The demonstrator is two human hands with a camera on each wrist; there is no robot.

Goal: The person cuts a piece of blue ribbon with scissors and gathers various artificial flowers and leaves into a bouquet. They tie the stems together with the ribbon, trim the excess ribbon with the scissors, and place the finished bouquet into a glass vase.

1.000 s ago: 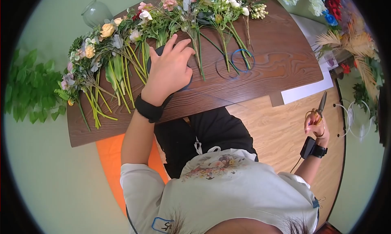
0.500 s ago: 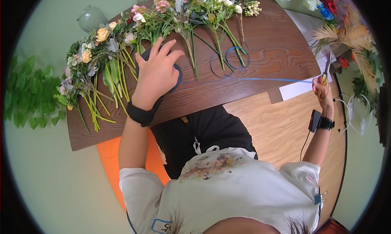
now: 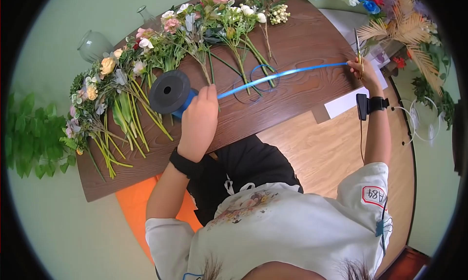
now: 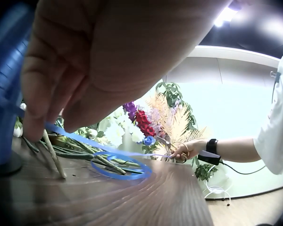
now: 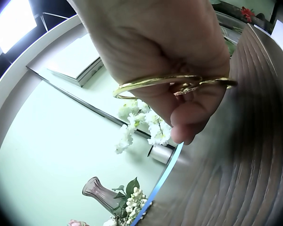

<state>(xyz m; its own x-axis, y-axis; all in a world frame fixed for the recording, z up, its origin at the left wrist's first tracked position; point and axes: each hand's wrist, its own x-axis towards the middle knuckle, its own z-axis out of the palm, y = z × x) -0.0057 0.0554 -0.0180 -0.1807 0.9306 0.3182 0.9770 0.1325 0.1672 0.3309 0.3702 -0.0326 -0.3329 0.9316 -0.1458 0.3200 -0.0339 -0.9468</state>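
Observation:
The left hand (image 3: 201, 124) pinches blue ribbon (image 3: 287, 73) beside a black-flanged spool (image 3: 170, 91) that stands on the table (image 3: 312, 51). In the left wrist view its fingertips close on the ribbon (image 4: 80, 138) next to the blue winding. Stretched across the table, the ribbon reaches the right hand (image 3: 366, 76), which pinches its far end between fingertips. Gold-handled scissors (image 3: 359, 45) also hang on the right hand, blades pointing away from the body; the right wrist view shows their handle loops (image 5: 155, 83) around the fingers.
Flower stems (image 3: 141, 115) lie in a row along the table's far and left sides. A loose ribbon coil (image 3: 265, 66) rests over some stems. Glass vases (image 3: 95, 45) stand behind, and dried fronds (image 3: 407, 26) are at the right.
The left hand has moved off the spool's top to the ribbon at its side. The right hand has shifted up and left, and the ribbon now runs broad and raised between both hands.

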